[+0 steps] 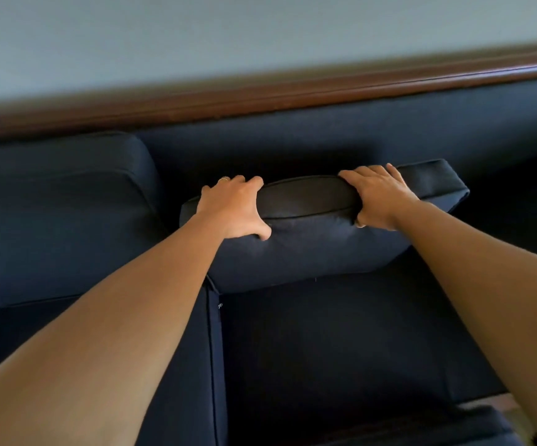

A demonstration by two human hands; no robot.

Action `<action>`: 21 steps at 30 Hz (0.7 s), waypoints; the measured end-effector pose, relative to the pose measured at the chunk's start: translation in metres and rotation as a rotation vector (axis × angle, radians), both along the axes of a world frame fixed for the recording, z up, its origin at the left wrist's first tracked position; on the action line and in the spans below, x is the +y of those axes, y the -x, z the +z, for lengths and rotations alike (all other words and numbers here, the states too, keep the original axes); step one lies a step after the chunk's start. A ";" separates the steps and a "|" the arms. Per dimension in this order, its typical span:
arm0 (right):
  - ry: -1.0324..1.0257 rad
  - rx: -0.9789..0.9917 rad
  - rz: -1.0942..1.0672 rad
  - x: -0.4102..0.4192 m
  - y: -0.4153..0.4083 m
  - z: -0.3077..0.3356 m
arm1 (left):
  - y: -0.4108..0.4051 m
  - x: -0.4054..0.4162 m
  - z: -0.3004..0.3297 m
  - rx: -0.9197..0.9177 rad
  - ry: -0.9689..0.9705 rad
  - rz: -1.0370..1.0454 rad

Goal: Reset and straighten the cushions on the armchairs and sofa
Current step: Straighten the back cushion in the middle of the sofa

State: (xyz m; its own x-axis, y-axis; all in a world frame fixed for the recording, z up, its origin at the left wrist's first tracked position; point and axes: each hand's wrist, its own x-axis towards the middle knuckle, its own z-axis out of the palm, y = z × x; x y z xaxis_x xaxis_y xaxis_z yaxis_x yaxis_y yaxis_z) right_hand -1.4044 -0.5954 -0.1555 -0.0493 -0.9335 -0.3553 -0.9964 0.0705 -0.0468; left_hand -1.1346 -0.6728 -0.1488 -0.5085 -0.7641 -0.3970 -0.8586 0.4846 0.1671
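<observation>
Nearest the camera, two bare forearms reach forward over the navy seat cushions of the sofa, which meet at a piped seam running up between the arms. Beyond them a navy back cushion sits tilted, its lower edge resting on the right seat cushion and its top edge leaning out from the sofa back, with a dark gap behind it. The left hand grips the top edge near the left corner, fingers curled over the far side and thumb pressed into the front face. The right hand grips the same edge further right, fingers wrapped over the top, thumb tucked beneath the piping. To the left, another back cushion stands against the sofa back, just beside the held one. Behind, a wooden rail caps the sofa back under a pale wall.
</observation>
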 end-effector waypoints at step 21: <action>0.240 0.047 -0.101 0.031 -0.023 -0.034 | 0.013 0.034 -0.035 -0.100 0.479 -0.040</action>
State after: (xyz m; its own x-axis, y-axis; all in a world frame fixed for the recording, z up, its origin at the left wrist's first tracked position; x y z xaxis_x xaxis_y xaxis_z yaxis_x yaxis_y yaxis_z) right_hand -1.3818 -0.5641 -0.1900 -0.1576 -0.9802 -0.1198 -0.9864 0.1621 -0.0282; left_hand -1.1476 -0.6385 -0.1842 -0.5183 -0.8535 -0.0539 -0.8385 0.5195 -0.1646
